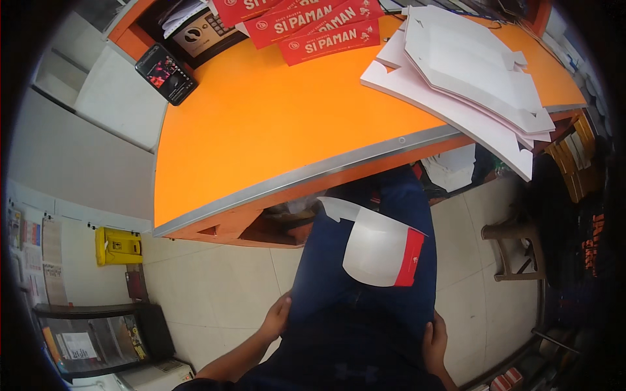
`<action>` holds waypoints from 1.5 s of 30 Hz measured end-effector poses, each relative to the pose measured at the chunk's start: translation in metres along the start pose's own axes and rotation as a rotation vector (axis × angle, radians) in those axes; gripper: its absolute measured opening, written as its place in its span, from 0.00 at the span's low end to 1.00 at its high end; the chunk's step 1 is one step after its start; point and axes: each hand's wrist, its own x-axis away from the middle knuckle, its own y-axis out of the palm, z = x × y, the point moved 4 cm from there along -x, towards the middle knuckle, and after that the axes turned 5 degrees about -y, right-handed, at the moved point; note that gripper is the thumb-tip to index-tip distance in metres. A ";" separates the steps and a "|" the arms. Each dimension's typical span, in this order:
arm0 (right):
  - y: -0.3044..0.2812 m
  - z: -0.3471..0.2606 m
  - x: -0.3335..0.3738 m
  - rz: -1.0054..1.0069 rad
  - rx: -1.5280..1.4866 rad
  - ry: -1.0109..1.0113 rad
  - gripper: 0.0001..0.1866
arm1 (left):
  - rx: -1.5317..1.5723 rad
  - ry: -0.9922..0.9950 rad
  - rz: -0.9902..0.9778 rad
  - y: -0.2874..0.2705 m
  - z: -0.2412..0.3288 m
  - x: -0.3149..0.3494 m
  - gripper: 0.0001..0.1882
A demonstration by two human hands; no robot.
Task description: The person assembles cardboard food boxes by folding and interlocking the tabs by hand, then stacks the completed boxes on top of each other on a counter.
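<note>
A white cardboard piece (375, 251) with a red printed band and a curved flap rests on my lap, touched by neither hand. My left hand (277, 317) is beside my left thigh, its fingers loosely extended against the trouser leg and partly hidden. On the other side, my right hand (435, 337) lies along my right thigh with fingers apart, holding nothing that I can see. Ahead on the orange desk (261, 130), a stack of flat white die-cut cardboard blanks (469, 72) overhangs the right front edge. Several red printed cardboard pieces (332, 43) overlap at the back.
A phone (166, 74) with a lit screen leans at the desk's left edge, near a small safe (205, 32). A brown chair (515, 251) stands to the right. At the left are a yellow box (118, 246) on the wall and a black rack (104, 339).
</note>
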 end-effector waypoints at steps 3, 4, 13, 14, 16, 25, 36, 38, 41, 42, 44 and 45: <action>-0.001 -0.001 -0.006 0.071 0.039 0.002 0.10 | -0.030 -0.056 0.068 -0.006 0.000 0.016 0.19; 0.000 0.009 -0.012 0.090 0.083 -0.060 0.07 | -0.046 -0.067 0.082 -0.008 -0.003 0.018 0.16; 0.003 0.026 -0.026 0.154 -0.032 -0.166 0.04 | 0.300 0.100 0.050 -0.019 -0.041 -0.015 0.06; 0.005 0.029 -0.026 0.165 -0.070 -0.127 0.04 | 0.286 0.088 0.043 -0.020 -0.039 -0.016 0.05; 0.007 0.034 -0.025 0.174 -0.094 -0.097 0.05 | 0.196 0.103 0.051 -0.022 -0.039 -0.019 0.05; 0.002 -0.023 -0.059 0.191 0.028 -0.333 0.15 | -0.145 0.221 0.202 -0.025 -0.032 -0.030 0.05; 0.054 -0.122 -0.148 -0.007 0.100 -0.611 0.42 | -0.412 0.425 0.142 -0.034 -0.015 -0.030 0.08; 0.057 -0.108 -0.159 -0.064 0.027 -0.609 0.37 | -0.417 0.446 0.167 -0.038 -0.024 -0.038 0.08; 0.049 -0.078 -0.160 -0.152 -0.506 -0.299 0.34 | -0.436 0.469 0.192 -0.038 -0.023 -0.055 0.07; 0.040 -0.077 -0.158 -0.163 -0.538 -0.291 0.33 | -0.454 0.473 0.200 -0.037 -0.020 -0.062 0.07; 0.017 -0.085 -0.145 -0.191 -0.599 -0.278 0.31 | -0.427 0.494 0.253 -0.030 -0.001 -0.068 0.07; 0.007 -0.087 -0.141 -0.159 -0.612 -0.321 0.31 | -0.384 0.514 0.294 -0.024 0.017 -0.070 0.07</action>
